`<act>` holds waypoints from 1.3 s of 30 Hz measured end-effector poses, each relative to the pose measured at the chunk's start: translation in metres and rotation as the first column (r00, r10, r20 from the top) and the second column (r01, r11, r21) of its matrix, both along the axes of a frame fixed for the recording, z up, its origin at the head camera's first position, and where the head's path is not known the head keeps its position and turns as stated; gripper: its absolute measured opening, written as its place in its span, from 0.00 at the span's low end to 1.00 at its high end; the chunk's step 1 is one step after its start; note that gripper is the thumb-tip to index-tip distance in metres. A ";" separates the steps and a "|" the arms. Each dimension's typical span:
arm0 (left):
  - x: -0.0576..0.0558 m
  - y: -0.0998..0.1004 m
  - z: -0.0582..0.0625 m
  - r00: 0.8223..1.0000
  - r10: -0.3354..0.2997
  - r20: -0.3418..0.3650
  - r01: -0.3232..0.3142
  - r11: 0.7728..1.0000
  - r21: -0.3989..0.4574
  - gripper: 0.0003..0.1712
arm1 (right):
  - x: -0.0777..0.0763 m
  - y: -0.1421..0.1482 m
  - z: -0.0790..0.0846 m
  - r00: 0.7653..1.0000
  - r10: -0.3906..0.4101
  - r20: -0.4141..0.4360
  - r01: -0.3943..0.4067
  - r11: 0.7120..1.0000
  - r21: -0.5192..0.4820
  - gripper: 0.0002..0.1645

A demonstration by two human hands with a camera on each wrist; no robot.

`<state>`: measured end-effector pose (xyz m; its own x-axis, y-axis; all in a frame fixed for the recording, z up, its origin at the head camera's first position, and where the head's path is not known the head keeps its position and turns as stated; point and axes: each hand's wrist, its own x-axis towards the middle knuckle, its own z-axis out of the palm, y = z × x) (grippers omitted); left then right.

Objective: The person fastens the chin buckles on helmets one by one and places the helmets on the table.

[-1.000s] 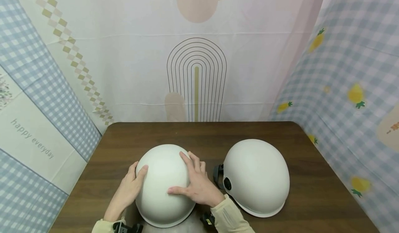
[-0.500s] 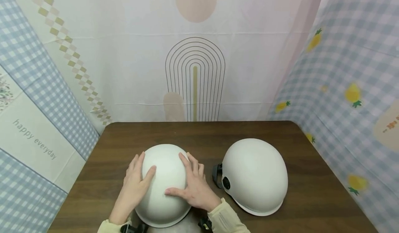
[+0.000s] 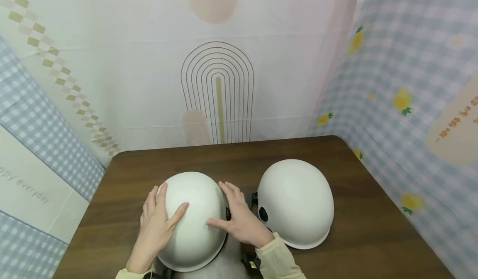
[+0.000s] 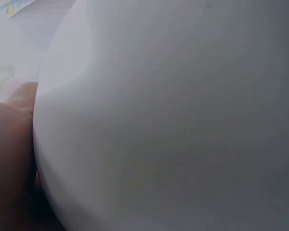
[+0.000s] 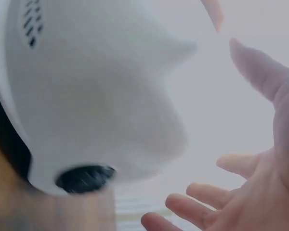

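The smooth white helmet (image 3: pixel 196 221) sits over the near left part of the wooden table (image 3: pixel 362 237); I can't tell whether it bears on the wood. It looks stiff-shelled, fairly light and slippery on the dome, so the rim seems the surer hold. The left hand (image 3: pixel 154 225) lies spread against its side, thumb splayed; the right hand (image 3: pixel 242 223) is spread too, its contact unclear, near the black oval disc (image 5: pixel 85 179). A second white helmet (image 3: pixel 296 202) stands on the table's right half, and a patterned cloth (image 3: pixel 145 79) hangs behind the table.
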<state>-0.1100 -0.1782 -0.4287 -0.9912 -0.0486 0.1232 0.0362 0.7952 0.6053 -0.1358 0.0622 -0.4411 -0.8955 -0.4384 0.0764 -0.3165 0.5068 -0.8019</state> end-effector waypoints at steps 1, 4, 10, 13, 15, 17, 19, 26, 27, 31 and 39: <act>0.000 0.000 0.001 1.000 0.004 -0.003 -0.004 1.000 -0.002 0.52 | 0.000 0.005 0.005 1.000 -0.009 -0.018 0.008 1.000 -0.017 0.57; -0.003 0.000 0.003 1.000 0.013 -0.007 -0.013 1.000 -0.011 0.53 | -0.003 0.023 0.019 0.993 -0.056 -0.100 0.049 0.996 -0.071 0.49; -0.004 0.006 0.010 1.000 -0.006 -0.021 0.005 0.999 -0.047 0.54 | -0.004 0.075 0.050 0.957 -0.227 -0.182 0.192 0.963 -0.187 0.41; 0.001 0.021 0.016 0.990 -0.044 -0.134 0.032 0.996 -0.089 0.52 | -0.001 0.104 0.057 0.919 -0.329 -0.219 0.287 0.936 -0.203 0.39; 0.005 0.037 0.020 0.965 -0.088 -0.245 0.063 0.992 -0.107 0.50 | 0.001 0.121 0.058 0.885 -0.398 -0.240 0.358 0.913 -0.193 0.38; 0.006 0.060 0.024 0.925 -0.155 -0.348 0.121 0.986 -0.117 0.49 | 0.001 0.136 0.057 0.856 -0.458 -0.240 0.424 0.888 -0.179 0.37; 0.005 0.086 0.027 0.883 -0.231 -0.409 0.204 0.973 -0.110 0.48 | 0.001 0.149 0.056 0.835 -0.508 -0.213 0.483 0.861 -0.160 0.38; -0.009 0.169 0.019 0.882 -0.422 -0.208 0.438 0.899 0.032 0.48 | 0.001 0.191 0.041 0.800 -0.600 0.008 0.600 0.799 -0.033 0.51; -0.011 0.176 0.016 0.885 -0.435 -0.164 0.449 0.892 0.056 0.48 | 0.002 0.195 0.038 0.797 -0.602 0.047 0.603 0.797 -0.009 0.53; -0.020 0.198 0.003 0.889 -0.455 -0.050 0.457 0.881 0.122 0.52 | 0.004 0.209 0.025 0.792 -0.588 0.165 0.588 0.807 0.054 0.58; -0.035 0.219 -0.003 0.889 -0.457 -0.014 0.449 0.869 0.207 0.56 | 0.001 0.217 0.006 0.830 -0.517 0.210 0.520 0.853 0.044 0.58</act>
<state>-0.1452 0.0404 -0.4319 -0.9137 0.3870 0.1244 0.3397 0.5590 0.7564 -0.1349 0.2796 -0.4349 -0.9867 0.0944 -0.1326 0.1626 0.5374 -0.8275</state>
